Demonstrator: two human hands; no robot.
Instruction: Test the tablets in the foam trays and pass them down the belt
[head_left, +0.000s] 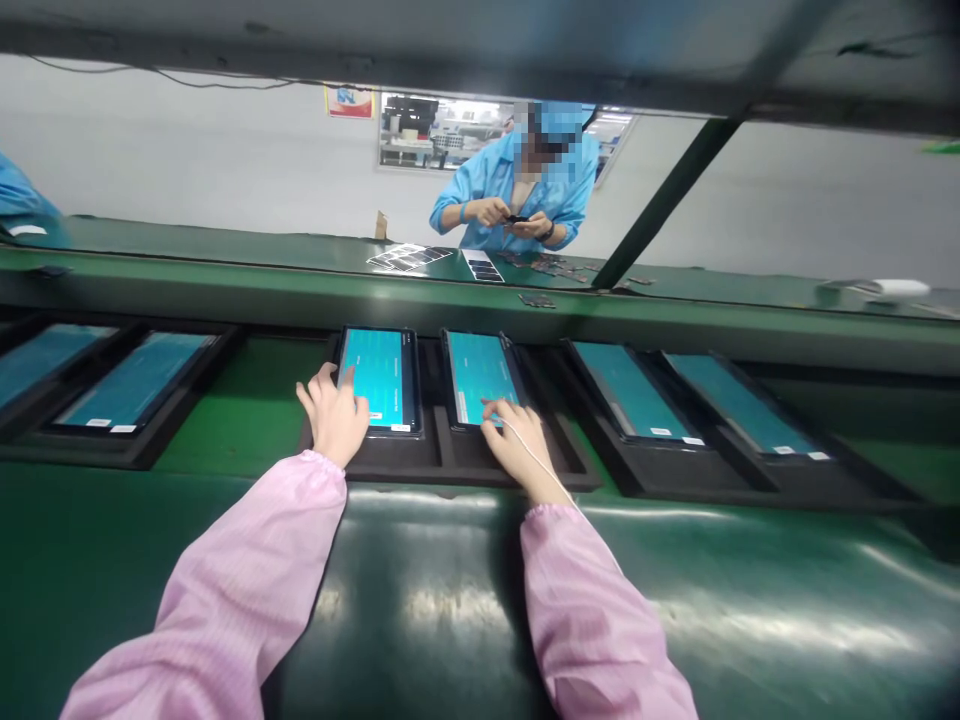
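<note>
Two tablets with lit blue-green screens lie side by side in a black foam tray (469, 462) before me. My left hand (335, 408) is at the left edge of the left tablet (381, 375), its fingers apart and one fingertip over the screen. Over the lower part of the right tablet (480, 362) is my right hand (517, 440), with the fingers loosely bent and nothing in them. Whether the fingertips press on the glass I cannot tell. A thin white cord (534, 455) runs along the back of my right hand toward the sleeve.
More trays hold tablets to the left (139, 378) and right (637, 392) on a green belt (247, 400). A green metal edge (420, 600) lies in front. Across the bench, a person in blue (480, 195) handles a small dark part near white-framed sheets (409, 258). A slanted post (667, 205) stands right.
</note>
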